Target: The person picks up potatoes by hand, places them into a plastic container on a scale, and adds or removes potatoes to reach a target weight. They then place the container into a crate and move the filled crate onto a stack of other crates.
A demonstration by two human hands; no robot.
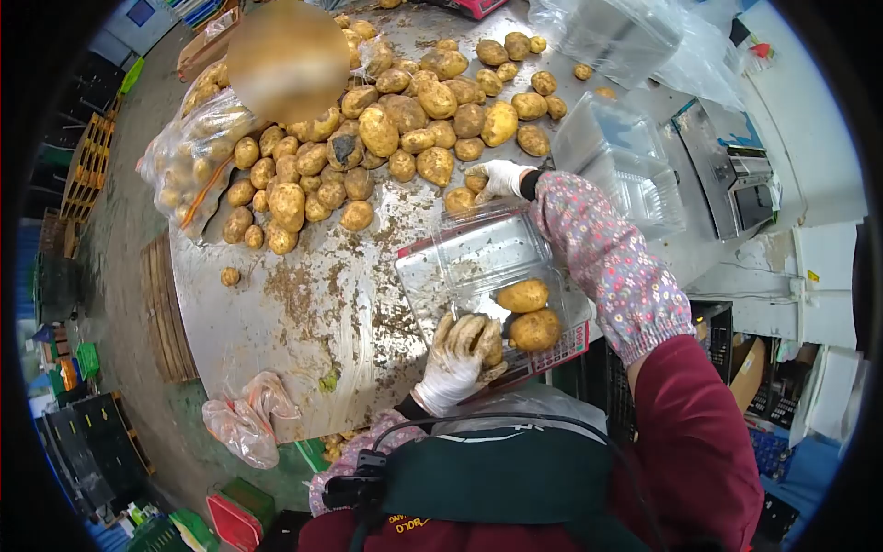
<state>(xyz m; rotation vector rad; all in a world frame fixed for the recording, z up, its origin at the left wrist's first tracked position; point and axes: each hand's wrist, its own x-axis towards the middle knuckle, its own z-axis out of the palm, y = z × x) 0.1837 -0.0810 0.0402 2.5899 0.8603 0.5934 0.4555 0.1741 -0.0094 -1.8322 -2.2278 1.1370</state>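
My left hand (457, 362), in a soiled white glove, is closed around a potato (494, 350) at the near side of a clear plastic clamshell box (488, 247). The box lies open, and two potatoes (529, 313) rest in its near half. It sits on a flat red-edged device (576, 342). Beyond the lid, my right hand (502, 178), also in a white glove, has its fingers curled over a small potato (475, 181). Another potato (459, 201) lies just beside those fingers. The glove partly hides the potato it grips.
A large heap of potatoes (405, 112) covers the far side of the dirt-streaked metal table (248, 331). A plastic bag of potatoes (198, 166) stands at the left. Stacked clear boxes (625, 166) and a machine (727, 170) are at the right. A crumpled bag (250, 419) hangs at the near-left edge.
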